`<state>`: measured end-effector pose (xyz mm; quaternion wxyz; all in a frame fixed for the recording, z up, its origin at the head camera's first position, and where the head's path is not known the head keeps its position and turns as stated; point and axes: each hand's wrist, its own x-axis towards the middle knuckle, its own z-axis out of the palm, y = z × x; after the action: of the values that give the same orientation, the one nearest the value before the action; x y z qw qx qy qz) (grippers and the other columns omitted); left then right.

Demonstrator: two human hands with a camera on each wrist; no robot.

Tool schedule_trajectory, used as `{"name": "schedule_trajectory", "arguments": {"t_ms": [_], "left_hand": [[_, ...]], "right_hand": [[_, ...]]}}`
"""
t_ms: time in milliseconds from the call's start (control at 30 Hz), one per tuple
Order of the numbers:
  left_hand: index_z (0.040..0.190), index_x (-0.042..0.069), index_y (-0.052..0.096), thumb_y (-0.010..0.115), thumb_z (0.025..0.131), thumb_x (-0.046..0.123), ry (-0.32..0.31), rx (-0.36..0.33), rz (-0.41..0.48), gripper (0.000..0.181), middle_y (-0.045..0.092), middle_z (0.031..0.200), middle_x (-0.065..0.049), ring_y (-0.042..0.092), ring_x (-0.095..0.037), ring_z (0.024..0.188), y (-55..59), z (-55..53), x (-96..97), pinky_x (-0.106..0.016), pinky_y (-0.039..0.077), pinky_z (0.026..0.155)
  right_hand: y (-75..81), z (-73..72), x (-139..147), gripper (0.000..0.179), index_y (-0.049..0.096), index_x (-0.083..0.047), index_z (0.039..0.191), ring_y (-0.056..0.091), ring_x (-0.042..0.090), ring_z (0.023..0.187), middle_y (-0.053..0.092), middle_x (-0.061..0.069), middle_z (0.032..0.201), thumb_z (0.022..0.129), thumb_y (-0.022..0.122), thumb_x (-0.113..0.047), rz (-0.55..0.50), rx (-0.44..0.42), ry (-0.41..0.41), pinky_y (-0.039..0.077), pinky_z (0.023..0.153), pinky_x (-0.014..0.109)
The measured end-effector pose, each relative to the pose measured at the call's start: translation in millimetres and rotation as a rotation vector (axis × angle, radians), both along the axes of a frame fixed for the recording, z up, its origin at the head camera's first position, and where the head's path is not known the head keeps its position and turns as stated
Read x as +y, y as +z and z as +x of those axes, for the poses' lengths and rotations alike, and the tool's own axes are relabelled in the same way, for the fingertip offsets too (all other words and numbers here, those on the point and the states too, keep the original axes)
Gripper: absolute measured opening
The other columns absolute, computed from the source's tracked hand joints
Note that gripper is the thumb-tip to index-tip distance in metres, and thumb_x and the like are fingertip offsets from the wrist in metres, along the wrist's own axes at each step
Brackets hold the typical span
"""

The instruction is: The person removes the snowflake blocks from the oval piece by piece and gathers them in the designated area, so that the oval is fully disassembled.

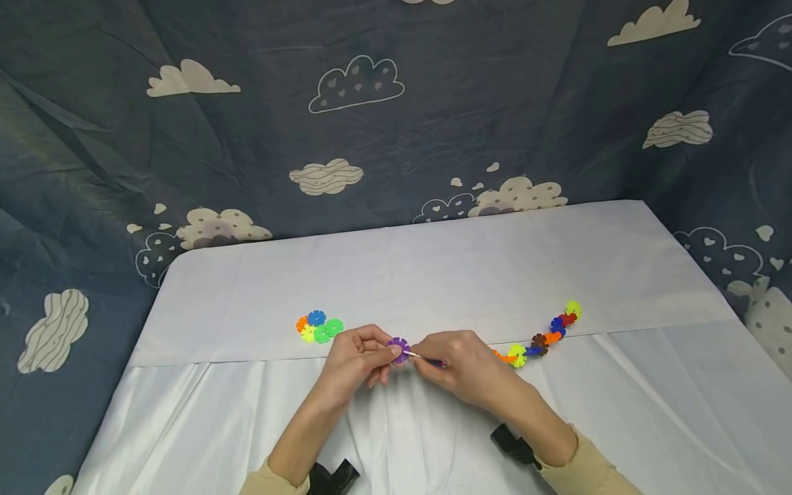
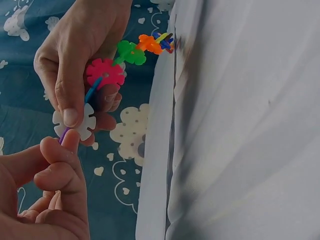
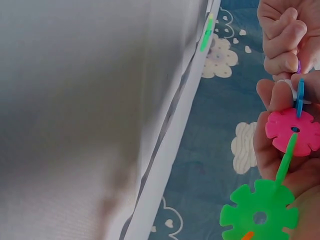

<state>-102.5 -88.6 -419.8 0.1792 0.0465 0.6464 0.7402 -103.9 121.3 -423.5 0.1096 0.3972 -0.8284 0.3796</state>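
A big white cloth-covered table point(image 1: 445, 275) is there. A long chain of bright, notched plastic discs point(image 1: 540, 344) trails from the right hand point(image 1: 463, 366). A small pile of bright, notched plastic discs point(image 1: 322, 333) lies near the left hand point(image 1: 355, 359), which pinches a round purple disc point(image 1: 401, 343) touching the white disc point(image 2: 88, 120) the right hand pinches

The left hand point(image 1: 355, 359) pinches a purple disc point(image 1: 399, 344) between thumb and fingers. The right hand point(image 1: 463, 363), directly beside it, pinches a thin white piece point(image 1: 416, 355), seen edge-on, against the purple disc. To the right of the right hand, a multicolored chain point(image 1: 541, 344) of discs runs obliquely toward the far side of a white-covered table point(image 1: 445, 275), ending in a yellow disc point(image 1: 575, 309). A loose group lies beyond the left hand: orange disc point(image 1: 301, 324), blue disc point(image 1: 317, 317), yellow disc point(image 1: 308, 335) and green pieces point(image 1: 334, 326). Beige sleeves point(image 1: 584, 466) cover both forearms. A dark backdrop point(image 1: 470, 103) with cloud prints stands behind the table.
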Motion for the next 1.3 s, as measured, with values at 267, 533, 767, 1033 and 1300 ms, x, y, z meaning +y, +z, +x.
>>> {"name": "schedule_trajectory", "arguments": {"t_ms": [267, 533, 767, 1033, 1300], "left_hand": [[0.085, -0.003, 0.059, 0.069, 0.087, 0.0, 0.011, -0.008, 0.03, 0.011, 0.064, 0.063, -0.012, 0.05, -0.015, 0.045, -1.4, 0.8, -0.4, -0.021, 0.035, 0.042], [0.086, -0.004, 0.059, 0.069, 0.088, 0.001, 0.031, -0.01, 0.042, 0.012, 0.063, 0.063, -0.013, 0.049, -0.015, 0.046, -1.6, 0.8, 0.8, -0.021, 0.035, 0.043], [0.087, -0.002, 0.058, 0.068, 0.089, 0.001, 0.058, -0.025, 0.056, 0.011, 0.064, 0.067, -0.014, 0.049, -0.016, 0.046, -0.5, 1.4, 1.8, -0.021, 0.036, 0.044], [0.092, -0.004, 0.06, 0.066, 0.09, 0.002, 0.1, -0.033, 0.019, 0.009, 0.067, 0.072, -0.018, 0.051, -0.016, 0.046, -1.0, -1.6, -1.2, -0.022, 0.039, 0.045], [0.097, -0.004, 0.07, 0.066, 0.092, 0.006, 0.21, 0.004, -0.135, 0.011, 0.066, 0.074, -0.021, 0.055, -0.021, 0.052, 2.9, -13.3, -22.5, -0.025, 0.043, 0.049]], "right_hand": [[-1.7, 1.1, -1.9, 0.007, 0.076, -0.007, 0.086, 0.051, 0.0, 0.063, 0.066, -0.007, 0.075, 0.086, 0.071, -0.002, -0.016, 0.052, -0.016, 0.045, 0.058, 0.013], [-1.6, 1.8, -2.6, 0.008, 0.077, -0.006, 0.088, 0.056, 0.0, 0.066, 0.069, -0.006, 0.078, 0.086, 0.07, -0.002, -0.02, 0.065, -0.048, 0.048, 0.06, 0.015], [0.1, 0.5, -2.0, 0.006, 0.074, -0.009, 0.085, 0.057, 0.0, 0.068, 0.067, -0.008, 0.078, 0.088, 0.072, -0.005, -0.048, 0.074, -0.065, 0.048, 0.06, 0.016], [0.0, -3.2, 0.6, 0.004, 0.076, -0.01, 0.091, 0.063, 0.001, 0.078, 0.071, -0.006, 0.086, 0.09, 0.072, -0.01, -0.028, 0.02, -0.075, 0.052, 0.068, 0.018], [0.4, -4.9, 3.0, 0.007, 0.078, -0.012, 0.094, 0.064, 0.001, 0.08, 0.072, -0.005, 0.088, 0.091, 0.072, -0.015, -0.026, -0.048, -0.09, 0.052, 0.07, 0.018]]}}
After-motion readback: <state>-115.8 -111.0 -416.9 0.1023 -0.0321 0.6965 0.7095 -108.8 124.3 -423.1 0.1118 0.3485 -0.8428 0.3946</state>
